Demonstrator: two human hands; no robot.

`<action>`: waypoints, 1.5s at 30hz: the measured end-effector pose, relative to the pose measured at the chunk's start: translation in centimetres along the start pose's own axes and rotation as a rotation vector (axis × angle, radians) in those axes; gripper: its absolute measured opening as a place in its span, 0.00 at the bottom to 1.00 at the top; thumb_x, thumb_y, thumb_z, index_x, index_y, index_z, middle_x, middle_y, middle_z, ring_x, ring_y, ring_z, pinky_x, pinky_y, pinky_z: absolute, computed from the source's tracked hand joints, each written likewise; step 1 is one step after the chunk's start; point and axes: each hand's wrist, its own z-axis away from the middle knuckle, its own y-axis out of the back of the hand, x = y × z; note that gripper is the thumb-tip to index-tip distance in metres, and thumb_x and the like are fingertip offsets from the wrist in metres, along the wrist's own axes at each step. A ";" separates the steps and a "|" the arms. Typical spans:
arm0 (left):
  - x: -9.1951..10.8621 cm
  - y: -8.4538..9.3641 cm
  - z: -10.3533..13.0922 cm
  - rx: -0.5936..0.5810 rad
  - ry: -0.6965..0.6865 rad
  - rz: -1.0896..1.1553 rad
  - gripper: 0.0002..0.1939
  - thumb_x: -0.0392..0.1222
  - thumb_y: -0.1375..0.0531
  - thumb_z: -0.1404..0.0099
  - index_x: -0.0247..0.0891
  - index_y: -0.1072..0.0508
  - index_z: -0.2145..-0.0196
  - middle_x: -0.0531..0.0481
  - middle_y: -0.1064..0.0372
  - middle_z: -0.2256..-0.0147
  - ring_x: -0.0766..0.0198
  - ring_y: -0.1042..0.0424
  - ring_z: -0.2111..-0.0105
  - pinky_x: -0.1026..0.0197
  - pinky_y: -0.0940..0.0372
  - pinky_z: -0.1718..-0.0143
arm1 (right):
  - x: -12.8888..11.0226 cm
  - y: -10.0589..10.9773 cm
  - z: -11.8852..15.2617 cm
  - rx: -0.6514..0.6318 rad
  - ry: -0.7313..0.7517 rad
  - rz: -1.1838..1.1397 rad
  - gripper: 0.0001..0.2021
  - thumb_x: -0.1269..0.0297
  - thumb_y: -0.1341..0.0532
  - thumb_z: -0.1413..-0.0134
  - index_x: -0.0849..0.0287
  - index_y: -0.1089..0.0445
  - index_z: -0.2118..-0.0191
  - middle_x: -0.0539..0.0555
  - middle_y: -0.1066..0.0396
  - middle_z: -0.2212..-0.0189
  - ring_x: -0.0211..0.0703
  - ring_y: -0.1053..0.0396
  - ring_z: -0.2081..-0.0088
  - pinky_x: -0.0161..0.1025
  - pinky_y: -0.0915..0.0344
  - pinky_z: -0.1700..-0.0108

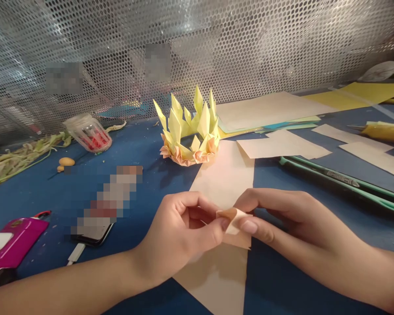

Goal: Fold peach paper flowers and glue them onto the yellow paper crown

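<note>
Both of my hands pinch one small piece of cream paper (237,218), bent over into a curl, above the table. My left hand (187,232) grips its left edge between thumb and fingers. From the other side, the thumb and index finger of my right hand (292,232) press on it. Beneath them lies a long strip of peach paper (223,280). Behind the hands stands a ring-shaped folded-paper crown (192,131), with pale yellow points and peach folds round its base. My left fingers partly hide the small piece.
Paper sheets (269,111) and cut pieces (285,144) lie at the back right, near a teal-handled tool (341,181). At left are a phone (98,232) with a cable, a magenta device (22,245) and a tilted jar (88,133). Perforated metal (197,43) rises behind.
</note>
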 end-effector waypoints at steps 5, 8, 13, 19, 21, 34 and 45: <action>0.1 -0.2 0.2 -0.012 -0.007 -0.056 0.09 0.27 0.26 0.49 0.36 0.20 0.76 0.57 0.26 0.78 0.71 0.29 0.75 0.71 0.34 0.72 | -0.2 -0.1 -0.2 0.021 -0.043 0.060 0.28 0.36 0.39 0.32 0.56 0.26 0.72 0.49 0.28 0.77 0.38 0.35 0.74 0.33 0.36 0.72; 0.2 -0.4 0.4 -0.022 -0.006 -0.046 0.09 0.27 0.26 0.48 0.37 0.19 0.75 0.56 0.25 0.78 0.70 0.28 0.75 0.71 0.35 0.71 | -0.2 -0.2 -0.2 0.038 -0.036 0.084 0.29 0.35 0.38 0.34 0.56 0.28 0.75 0.49 0.30 0.79 0.38 0.37 0.76 0.34 0.39 0.74; 0.2 -0.5 0.4 -0.033 0.014 -0.041 0.10 0.26 0.25 0.50 0.37 0.19 0.75 0.56 0.25 0.78 0.70 0.28 0.76 0.71 0.35 0.72 | -0.2 -0.2 -0.1 0.068 -0.017 0.102 0.30 0.35 0.40 0.32 0.56 0.29 0.76 0.50 0.30 0.80 0.38 0.37 0.76 0.34 0.39 0.74; 0.3 0.0 0.2 -0.009 -0.045 -0.077 0.09 0.41 0.26 0.38 0.36 0.20 0.70 0.54 0.23 0.73 0.70 0.26 0.73 0.70 0.30 0.68 | -0.5 0.0 -0.4 0.031 0.012 0.041 0.25 0.37 0.36 0.34 0.54 0.22 0.70 0.49 0.22 0.76 0.39 0.27 0.74 0.33 0.32 0.71; 0.2 0.0 0.3 0.016 -0.074 -0.075 0.12 0.44 0.27 0.36 0.36 0.22 0.71 0.54 0.23 0.73 0.70 0.25 0.72 0.71 0.30 0.67 | -0.2 0.0 -0.4 0.047 0.040 0.060 0.17 0.45 0.32 0.34 0.52 0.20 0.68 0.48 0.20 0.74 0.38 0.25 0.73 0.32 0.31 0.70; 0.3 -0.1 0.1 0.073 -0.006 -0.134 0.10 0.31 0.28 0.50 0.39 0.25 0.74 0.58 0.25 0.76 0.70 0.27 0.74 0.72 0.33 0.72 | 1.2 -0.3 0.3 0.072 0.144 0.147 0.07 0.65 0.32 0.36 0.46 0.16 0.57 0.46 0.17 0.68 0.37 0.21 0.70 0.28 0.27 0.68; 0.2 -0.3 0.2 0.070 0.011 -0.107 0.10 0.30 0.31 0.52 0.39 0.28 0.74 0.60 0.30 0.78 0.72 0.34 0.76 0.72 0.37 0.76 | 1.0 0.0 0.0 0.078 0.284 0.162 0.15 0.74 0.33 0.36 0.46 0.16 0.52 0.43 0.13 0.62 0.36 0.15 0.64 0.24 0.22 0.60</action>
